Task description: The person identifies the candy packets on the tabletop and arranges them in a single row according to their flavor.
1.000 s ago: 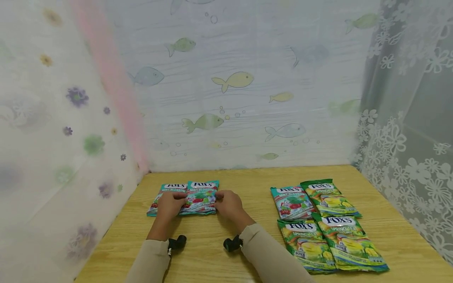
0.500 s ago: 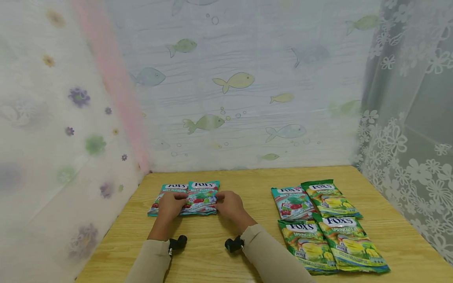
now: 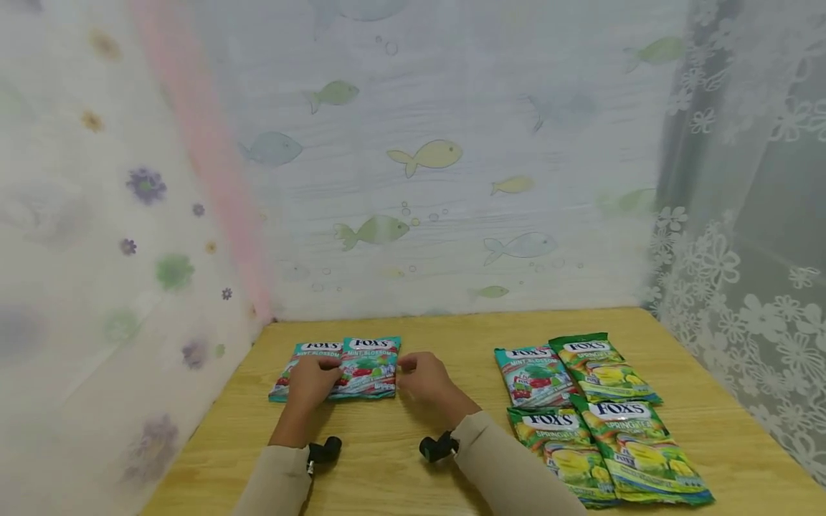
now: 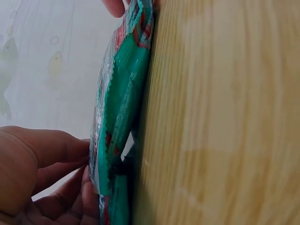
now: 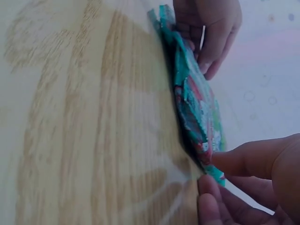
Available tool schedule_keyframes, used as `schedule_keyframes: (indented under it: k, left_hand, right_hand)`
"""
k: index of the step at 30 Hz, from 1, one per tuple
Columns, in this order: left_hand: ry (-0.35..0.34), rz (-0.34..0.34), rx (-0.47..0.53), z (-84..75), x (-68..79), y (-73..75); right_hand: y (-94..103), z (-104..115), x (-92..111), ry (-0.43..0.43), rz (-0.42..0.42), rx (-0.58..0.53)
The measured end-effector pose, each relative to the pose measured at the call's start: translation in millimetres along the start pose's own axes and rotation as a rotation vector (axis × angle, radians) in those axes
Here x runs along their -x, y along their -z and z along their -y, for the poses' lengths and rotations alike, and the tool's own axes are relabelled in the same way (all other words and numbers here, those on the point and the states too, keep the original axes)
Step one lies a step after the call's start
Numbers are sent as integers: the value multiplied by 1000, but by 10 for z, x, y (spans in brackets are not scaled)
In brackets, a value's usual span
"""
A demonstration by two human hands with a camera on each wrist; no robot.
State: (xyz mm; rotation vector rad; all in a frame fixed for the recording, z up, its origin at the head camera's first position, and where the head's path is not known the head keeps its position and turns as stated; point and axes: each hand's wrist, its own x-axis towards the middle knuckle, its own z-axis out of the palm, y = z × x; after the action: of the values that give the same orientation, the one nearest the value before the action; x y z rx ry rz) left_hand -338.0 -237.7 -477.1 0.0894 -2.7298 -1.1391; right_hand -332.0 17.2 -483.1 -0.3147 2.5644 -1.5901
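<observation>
Two teal Mint Blossom candy bags lie side by side at the left of the table in the head view; the right-hand bag (image 3: pixel 369 369) slightly overlaps the left-hand bag (image 3: pixel 318 352). My left hand (image 3: pixel 311 382) is over their seam, its thumb and curled fingers pinching the near left edge of the right-hand candy bag (image 4: pixel 119 89). It hides part of the left-hand bag. Just off the right edge of that same bag is my right hand (image 3: pixel 427 381), fingers loosely bent. In the right wrist view its thumb (image 5: pixel 239 159) appears close to the candy bag's corner.
At the right of the wooden table (image 3: pixel 381 459) lie another teal Mint Blossom bag (image 3: pixel 534 376) and several green Spring Tea bags (image 3: pixel 603 367), grouped closely. A fish-patterned sheet (image 3: pixel 445 215) hangs behind the table, with a lace curtain (image 3: pixel 716 265) at right.
My right hand has drawn slightly to the right, away from the candy bag's edge. My left hand and the bags keep their places; the head view has tilted up a little.
</observation>
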Motion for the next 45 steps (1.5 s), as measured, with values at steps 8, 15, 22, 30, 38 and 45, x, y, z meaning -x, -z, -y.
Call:
schedule_keyframes:
  k: [8,15,22,30,38,45]
  left_hand:
    - [-23,-4,17,-307,21,-53]
    - [-94,52,16,-593,134,-195]
    - [-181,111,56,-855,268,-332]
    - [-256,179,93,-1077,344,-490]
    - [-266,228,102,-1262,412,-637]
    - [-252,251,151,-1389,474,-752]
  right_hand:
    - [178,183,45,-1,105,-11]
    - [361,376,192,70,115,30]
    - [660,403,363,125,66,79]
    - [963,412,524,133,-16,150]
    - [1329,272,699,105,-58,197]
    - [1547,177,772,99,-68,203]
